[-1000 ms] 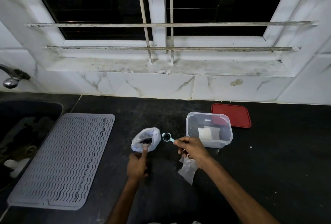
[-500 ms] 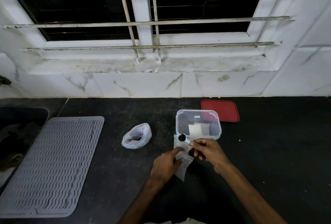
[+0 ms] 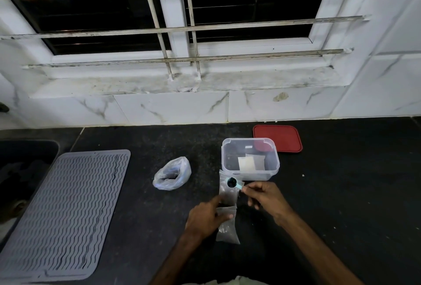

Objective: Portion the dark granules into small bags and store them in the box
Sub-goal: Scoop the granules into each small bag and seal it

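Note:
A small clear bag (image 3: 227, 196) lies on the dark counter in front of the clear plastic box (image 3: 274, 164). My left hand (image 3: 208, 216) pinches this bag near its middle. My right hand (image 3: 264, 196) holds a light blue scoop (image 3: 233, 182) by its handle, the bowl full of dark granules right over the bag's top end. A larger plastic bag of dark granules (image 3: 172, 174) sits open to the left. Inside the box lie a white packet and clear packets.
A red lid (image 3: 278, 137) lies behind the box. A grey ribbed mat (image 3: 66, 211) covers the counter at the left, beside a dark sink (image 3: 22, 170). A white tiled wall and barred window rise behind.
My right hand carried the scoop from the large bag to over the small bag. My left hand left the large bag and took hold of the small bag.

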The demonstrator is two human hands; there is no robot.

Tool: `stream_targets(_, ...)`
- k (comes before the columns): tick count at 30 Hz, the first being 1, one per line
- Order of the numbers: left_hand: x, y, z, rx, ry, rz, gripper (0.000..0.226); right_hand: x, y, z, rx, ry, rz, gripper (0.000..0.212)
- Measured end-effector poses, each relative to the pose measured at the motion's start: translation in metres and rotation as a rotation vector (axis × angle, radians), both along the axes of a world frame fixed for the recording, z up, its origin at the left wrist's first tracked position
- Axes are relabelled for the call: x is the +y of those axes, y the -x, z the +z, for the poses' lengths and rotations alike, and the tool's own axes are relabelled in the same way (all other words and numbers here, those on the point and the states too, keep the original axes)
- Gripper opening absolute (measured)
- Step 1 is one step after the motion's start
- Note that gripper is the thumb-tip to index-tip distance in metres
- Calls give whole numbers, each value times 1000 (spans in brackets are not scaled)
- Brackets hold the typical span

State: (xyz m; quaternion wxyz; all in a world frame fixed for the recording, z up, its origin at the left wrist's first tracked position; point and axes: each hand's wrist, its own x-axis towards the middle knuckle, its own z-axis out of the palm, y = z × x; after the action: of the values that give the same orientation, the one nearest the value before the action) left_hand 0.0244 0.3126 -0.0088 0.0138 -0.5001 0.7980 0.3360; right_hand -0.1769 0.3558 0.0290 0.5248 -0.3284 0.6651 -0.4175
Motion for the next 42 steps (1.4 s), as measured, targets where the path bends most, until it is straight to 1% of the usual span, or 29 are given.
stream_targets(6, 1, 1, 1, -7, -17, 20, 26, -3, -1, 3, 12, -10, 6, 10)
stream_targets(8, -2, 1, 3, 2, 32, 57, 24, -4, -2, 5, 14, -5, 7, 10)
stream_targets(10, -5, 2, 8, -1, 123, 90, 22, -6, -5, 8, 14, 7, 8, 11)
stream_targets(14, -9, 6, 16, 15, 244, 89, 24, -6, -11, 10, 46, 16, 48, 10)
stream_targets(18, -9, 8, 16, 33, 272, 106, 23, -5, -13, 9, 91, -3, 79, 8)
stream_targets(24, -6, 6, 16, 148, 280, 148, 10, -4, -8, 4, 203, -33, 128, 10)
stream_targets(25, -6, 6, 16, 171, 275, 144, 8, -3, -6, 3, 255, -34, 156, 11)
stream_targets(27, -6, 6, 16, 215, 250, 135, 9, -2, -6, 4, 454, -10, 228, 12)
stream_targets(31, -5, 8, 15, 243, 231, 156, 15, 0, -9, 8, 1026, 147, 327, 16)
stream_targets(34, -5, 10, 15, 254, 206, 208, 14, 1, -10, -4, 1279, 279, 449, 13)
stream_targets(35, -5, 11, 17, 259, 196, 222, 13, 2, -9, -10, 1333, 300, 474, 17)
stream_targets(37, -5, 11, 18, 268, 170, 251, 13, 6, -8, -18, 1341, 366, 463, 30)
stream_targets(38, -6, 11, 18, 270, 162, 260, 13, 8, -8, -20, 1324, 397, 441, 31)
stream_targets(40, -5, 10, 17, 274, 160, 269, 12, 11, -7, -20, 1249, 416, 388, 24)
stream_targets(42, -4, 10, 16, 274, 161, 264, 11, 12, -5, -18, 1137, 364, 302, 16)
